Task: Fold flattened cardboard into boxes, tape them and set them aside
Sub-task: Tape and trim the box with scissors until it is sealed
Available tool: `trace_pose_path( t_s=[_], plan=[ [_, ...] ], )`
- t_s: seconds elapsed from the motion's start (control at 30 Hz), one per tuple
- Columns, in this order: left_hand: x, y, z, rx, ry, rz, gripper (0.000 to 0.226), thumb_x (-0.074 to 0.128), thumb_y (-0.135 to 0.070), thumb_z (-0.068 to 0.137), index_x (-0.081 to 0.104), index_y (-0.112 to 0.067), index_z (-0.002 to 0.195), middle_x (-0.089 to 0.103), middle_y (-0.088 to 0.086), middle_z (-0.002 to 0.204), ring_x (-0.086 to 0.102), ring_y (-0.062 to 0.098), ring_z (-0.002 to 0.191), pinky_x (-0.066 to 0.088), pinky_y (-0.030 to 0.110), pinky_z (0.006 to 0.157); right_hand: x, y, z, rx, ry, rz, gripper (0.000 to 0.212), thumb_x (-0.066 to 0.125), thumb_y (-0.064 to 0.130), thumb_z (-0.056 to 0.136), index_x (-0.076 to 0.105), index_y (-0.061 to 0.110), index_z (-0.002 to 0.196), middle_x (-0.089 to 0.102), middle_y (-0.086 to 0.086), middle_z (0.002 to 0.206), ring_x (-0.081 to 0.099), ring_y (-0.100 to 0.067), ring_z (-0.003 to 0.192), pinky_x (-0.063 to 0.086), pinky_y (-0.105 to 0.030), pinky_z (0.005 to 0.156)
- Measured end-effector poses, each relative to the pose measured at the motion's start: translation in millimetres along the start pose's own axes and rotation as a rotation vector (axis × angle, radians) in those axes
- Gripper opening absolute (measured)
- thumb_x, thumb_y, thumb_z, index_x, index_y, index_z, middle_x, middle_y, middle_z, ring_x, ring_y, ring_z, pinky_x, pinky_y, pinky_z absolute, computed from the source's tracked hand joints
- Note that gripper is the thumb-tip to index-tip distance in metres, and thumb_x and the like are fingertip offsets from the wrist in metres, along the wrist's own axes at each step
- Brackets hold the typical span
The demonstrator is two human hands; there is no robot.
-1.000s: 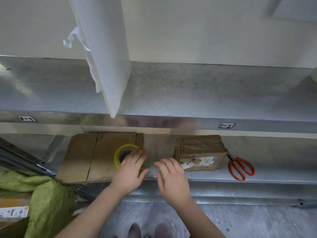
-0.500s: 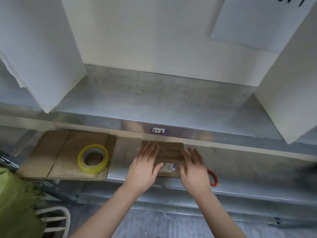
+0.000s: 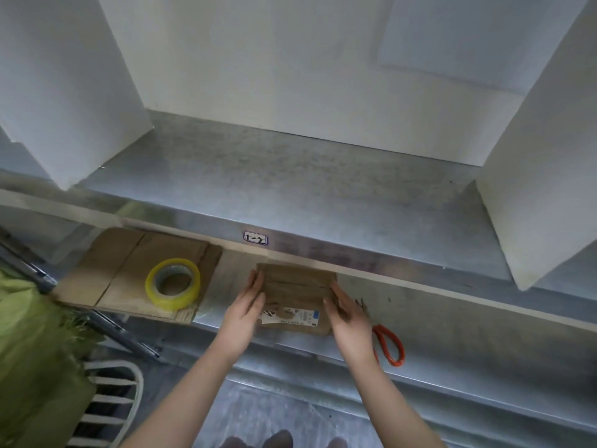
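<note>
The cardboard stack lies on the lower shelf. The left hand and right hand press its sides with straight fingers, curled round nothing, probably to lift it. The tape roll waits at nine o'clock and the scissors at four o'clock, both within reach.

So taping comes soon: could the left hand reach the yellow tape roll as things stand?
Probably yes. The tape roll lies uncovered on the flat cardboard, left of the left hand; nothing lies between them.

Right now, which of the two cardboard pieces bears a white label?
The box between the left hand and right hand; the flat sheet left of it carries only a tape roll.
</note>
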State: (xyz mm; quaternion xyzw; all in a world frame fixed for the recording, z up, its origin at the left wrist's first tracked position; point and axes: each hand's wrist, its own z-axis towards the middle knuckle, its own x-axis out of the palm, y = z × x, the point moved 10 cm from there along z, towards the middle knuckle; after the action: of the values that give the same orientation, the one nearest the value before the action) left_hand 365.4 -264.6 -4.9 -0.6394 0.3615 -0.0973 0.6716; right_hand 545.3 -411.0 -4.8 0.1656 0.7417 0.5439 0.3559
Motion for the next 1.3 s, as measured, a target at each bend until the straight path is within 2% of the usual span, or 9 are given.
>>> trace_pose_path(
  t_s=[0.13, 0.27, 0.4, 0.6, 0.7, 0.9, 1.07, 1.13, 1.3],
  plan=[
    [-14.4, 10.1, 2.9, -0.036, -0.029, -0.035, 0.025, 0.057, -0.031, 0.094, 0.067, -0.036, 0.116, 0.053, -0.009, 0.137, 0.039, -0.022, 0.118, 0.03, 0.001, 0.094, -6.2, 11.1, 3.2, -0.034, -0.122, -0.117, 0.024, 0.061, 0.038, 0.092, 0.061, 0.036, 0.116, 0.059, 0.023, 0.108, 0.054, 0.001, 0.098, 0.037, -0.007, 0.075],
    [-21.9, 0.2, 18.4, -0.063, -0.137, -0.006, 0.016, 0.066, -0.026, 0.089, 0.07, -0.042, 0.09, 0.069, -0.012, 0.108, 0.062, 0.001, 0.1, 0.048, 0.025, 0.093, -3.5, 6.6, 8.9, -0.052, -0.178, -0.211, 0.026, 0.055, 0.04, 0.094, 0.06, 0.037, 0.119, 0.067, 0.015, 0.111, 0.063, -0.007, 0.1, 0.049, -0.021, 0.081],
    [-22.4, -4.1, 35.0, -0.072, -0.007, -0.019, 0.039, 0.064, -0.019, 0.086, 0.045, -0.045, 0.107, 0.058, -0.004, 0.111, 0.063, 0.018, 0.096, 0.054, 0.036, 0.082, 6.7, 12.3, 9.8, -0.127, -0.081, -0.314, 0.037, 0.047, 0.034, 0.1, 0.052, 0.038, 0.136, 0.054, 0.01, 0.139, 0.054, -0.007, 0.122, 0.036, -0.004, 0.087],
    [-4.4, 11.7, 16.7, -0.201, 0.216, -0.203, 0.039, 0.061, -0.032, 0.091, 0.042, -0.046, 0.122, 0.05, -0.009, 0.131, 0.05, 0.018, 0.123, 0.044, 0.037, 0.1, 29.8, 21.2, 8.4, -0.144, 0.13, -0.573, 0.044, 0.032, 0.043, 0.103, 0.025, 0.051, 0.145, 0.018, 0.003, 0.16, 0.045, -0.02, 0.132, 0.047, -0.031, 0.093],
    [-6.3, 22.1, 3.9, -0.199, 0.275, -0.116, 0.067, 0.068, -0.064, 0.072, 0.034, -0.052, 0.128, 0.038, -0.019, 0.14, 0.038, 0.009, 0.131, 0.036, 0.045, 0.11, 33.4, 22.5, 10.4, -0.13, 0.205, -0.525, 0.04, 0.028, 0.045, 0.103, 0.026, 0.061, 0.139, 0.013, 0.004, 0.159, 0.044, -0.021, 0.133, 0.046, -0.027, 0.089],
    [-21.9, 14.3, 4.6, -0.079, 0.259, 0.075, 0.071, 0.071, -0.07, 0.063, 0.037, -0.05, 0.122, 0.044, -0.013, 0.133, 0.041, 0.008, 0.128, 0.035, 0.036, 0.109, 43.1, 26.3, 20.8, -0.042, 0.285, -0.449, 0.036, 0.033, 0.051, 0.1, 0.034, 0.066, 0.133, 0.001, 0.012, 0.16, 0.022, -0.021, 0.145, 0.032, -0.032, 0.108],
    [-15.8, 4.9, -1.7, -0.037, 0.165, 0.137, 0.085, 0.08, -0.056, 0.063, 0.03, -0.047, 0.131, 0.038, -0.009, 0.134, 0.041, 0.01, 0.124, 0.039, 0.034, 0.105, 33.7, 41.8, 7.7, -0.231, -0.088, -0.548, 0.035, 0.047, 0.033, 0.099, 0.055, 0.043, 0.131, 0.023, -0.004, 0.155, 0.028, -0.031, 0.139, 0.035, -0.028, 0.101],
    [-10.5, -0.5, -10.8, -0.023, 0.122, 0.154, 0.088, 0.078, -0.058, 0.065, 0.026, -0.047, 0.135, 0.033, -0.01, 0.133, 0.038, 0.008, 0.124, 0.037, 0.035, 0.107, 24.9, 39.6, -6.5, -0.249, -0.23, -0.459, 0.042, 0.053, 0.046, 0.089, 0.061, 0.029, 0.127, 0.037, -0.011, 0.146, 0.04, -0.037, 0.131, 0.038, -0.032, 0.097],
    [17.7, -2.5, -33.3, 0.096, 0.209, 0.277, 0.085, 0.067, -0.064, 0.072, 0.019, -0.052, 0.142, 0.015, -0.016, 0.143, 0.019, 0.007, 0.133, 0.028, 0.034, 0.111, 75.4, -6.8, -25.9, -0.012, 0.21, 0.013, 0.089, 0.075, 0.062, 0.069, 0.031, 0.046, 0.144, 0.044, 0.007, 0.144, 0.043, -0.011, 0.133, 0.037, -0.04, 0.112]
  ],
)
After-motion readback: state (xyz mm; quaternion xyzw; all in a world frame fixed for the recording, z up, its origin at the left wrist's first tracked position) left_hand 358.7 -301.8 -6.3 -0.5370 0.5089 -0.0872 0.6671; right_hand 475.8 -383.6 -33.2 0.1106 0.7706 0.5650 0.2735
